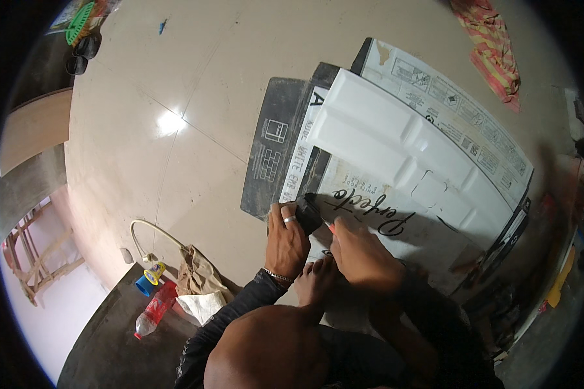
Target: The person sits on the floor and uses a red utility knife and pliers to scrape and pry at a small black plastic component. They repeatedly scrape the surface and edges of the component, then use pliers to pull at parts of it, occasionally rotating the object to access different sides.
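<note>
A flattened printed cardboard box [269, 146], black and white, lies on the floor in front of me. On it rests a glossy white panel [376, 120] with raised oblong blocks and thin dark lines. My left hand [287, 243], with a ring on one finger, grips a black folded cardboard flap [309, 216] at the box's near edge. Close beside it, my right hand [365, 253] is closed round a small tool with an orange-red part [331, 227]; the fingers hide most of it, and its kind is unclear. My bare foot [315, 279] is just below the hands.
To the left, a red-labelled plastic bottle [152, 312], a blue-and-yellow roll [150, 277] and a brown cloth bag [200, 275] sit at a dark slab [110, 343]. A striped cloth [493, 55] lies far right. Dark footwear [82, 55] stands far left.
</note>
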The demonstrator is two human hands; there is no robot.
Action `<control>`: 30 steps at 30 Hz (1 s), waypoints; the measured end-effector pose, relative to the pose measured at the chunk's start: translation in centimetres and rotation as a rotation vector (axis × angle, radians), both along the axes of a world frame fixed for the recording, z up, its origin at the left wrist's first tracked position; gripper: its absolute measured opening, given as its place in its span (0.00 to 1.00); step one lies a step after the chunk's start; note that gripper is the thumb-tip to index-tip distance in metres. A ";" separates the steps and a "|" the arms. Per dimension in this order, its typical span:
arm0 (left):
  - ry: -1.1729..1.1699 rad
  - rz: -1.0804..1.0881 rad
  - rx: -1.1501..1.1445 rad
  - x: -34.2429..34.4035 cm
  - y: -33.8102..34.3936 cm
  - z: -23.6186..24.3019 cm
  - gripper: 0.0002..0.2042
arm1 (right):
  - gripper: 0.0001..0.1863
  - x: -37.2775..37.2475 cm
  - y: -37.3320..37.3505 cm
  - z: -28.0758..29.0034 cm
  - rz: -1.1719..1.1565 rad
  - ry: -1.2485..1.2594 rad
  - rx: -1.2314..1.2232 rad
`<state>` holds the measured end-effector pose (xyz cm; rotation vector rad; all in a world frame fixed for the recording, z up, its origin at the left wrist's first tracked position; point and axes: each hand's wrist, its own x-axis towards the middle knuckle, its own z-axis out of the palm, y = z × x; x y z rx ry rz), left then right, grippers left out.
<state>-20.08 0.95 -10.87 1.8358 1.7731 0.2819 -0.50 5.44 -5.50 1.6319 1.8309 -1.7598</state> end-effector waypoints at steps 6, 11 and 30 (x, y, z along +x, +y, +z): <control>0.002 0.049 -0.007 0.4 -0.3 -0.1 0.11 | 0.11 0.9 -0.1 -0.7 -0.107 0.133 0.071; 0.030 0.024 0.010 0.4 0.0 0.2 0.11 | 0.11 -1.0 0.9 -1.4 -0.078 0.235 0.237; 0.021 0.088 0.007 0.8 -0.2 0.1 0.11 | 0.12 0.1 -0.7 -0.5 -0.134 0.131 0.171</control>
